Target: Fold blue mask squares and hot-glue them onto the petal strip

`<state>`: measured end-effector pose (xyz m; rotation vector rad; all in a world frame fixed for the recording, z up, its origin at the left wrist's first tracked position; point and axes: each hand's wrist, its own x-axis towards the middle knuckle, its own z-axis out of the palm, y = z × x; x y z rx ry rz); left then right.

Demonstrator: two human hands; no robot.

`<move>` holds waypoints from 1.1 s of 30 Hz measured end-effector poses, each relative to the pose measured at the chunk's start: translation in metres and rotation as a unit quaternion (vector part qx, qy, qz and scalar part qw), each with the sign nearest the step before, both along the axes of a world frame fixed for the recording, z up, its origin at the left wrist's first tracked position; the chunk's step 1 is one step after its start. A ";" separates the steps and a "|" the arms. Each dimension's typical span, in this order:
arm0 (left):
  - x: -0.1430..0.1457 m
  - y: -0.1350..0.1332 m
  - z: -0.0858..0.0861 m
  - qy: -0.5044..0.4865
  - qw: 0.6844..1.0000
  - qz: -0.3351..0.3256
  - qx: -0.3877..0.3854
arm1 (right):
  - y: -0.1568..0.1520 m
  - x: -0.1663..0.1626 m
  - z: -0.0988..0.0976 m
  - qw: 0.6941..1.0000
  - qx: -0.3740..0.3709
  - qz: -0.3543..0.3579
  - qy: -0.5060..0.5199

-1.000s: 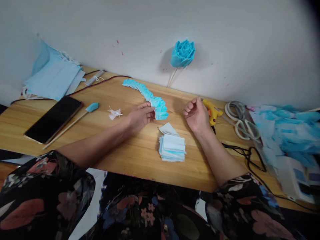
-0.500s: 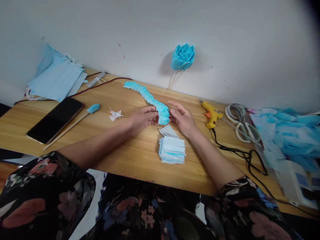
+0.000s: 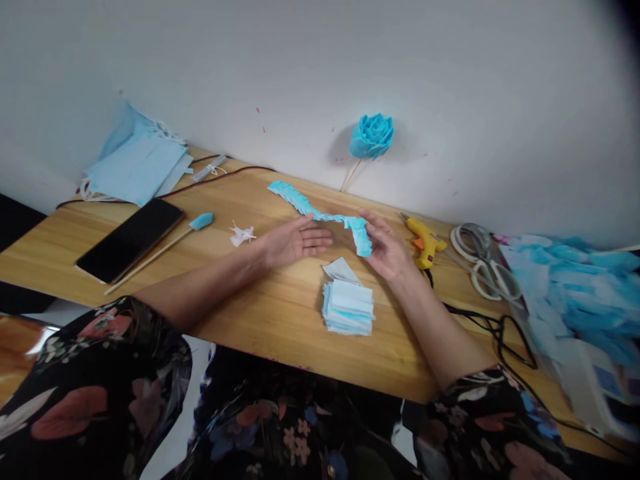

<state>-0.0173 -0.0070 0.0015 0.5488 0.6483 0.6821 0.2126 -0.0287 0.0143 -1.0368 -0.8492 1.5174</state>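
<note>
I seem to be adjusting the strip (image 3: pixel 303 202): right hand (image 3: pixel 386 250) pinching one end, left hand (image 3: pixel 296 241) loosely open alongside. Next calls for gentle support.

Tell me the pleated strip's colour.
The strip is light blue, best seen in the head view.

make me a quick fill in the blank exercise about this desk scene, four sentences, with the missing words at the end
1. The near end of the pleated blue strip is by the person's ____ hand.
2. The glue gun has a mostly ____ body.
3. As the camera sees it, the dark-screened ____ lies just left of the blue-tipped stick.
4. Behind the blue flower is a pale ____.

Missing words: right; yellow; phone; wall.
</note>
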 end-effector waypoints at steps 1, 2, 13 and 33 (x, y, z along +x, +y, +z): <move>0.000 0.000 0.000 -0.004 1.000 0.002 -0.005 | 0.000 0.003 0.001 1.000 -0.002 0.005 -0.002; 0.000 0.000 0.001 -0.007 1.000 0.006 -0.008 | 0.000 0.006 0.003 1.000 -0.002 0.013 -0.006; -0.001 0.008 0.005 -0.042 0.991 0.127 0.016 | 0.004 0.041 -0.006 0.983 0.042 0.115 -0.137; -0.006 0.009 0.001 -0.024 0.981 0.173 0.083 | -0.002 0.029 -0.015 0.941 0.110 0.060 -0.314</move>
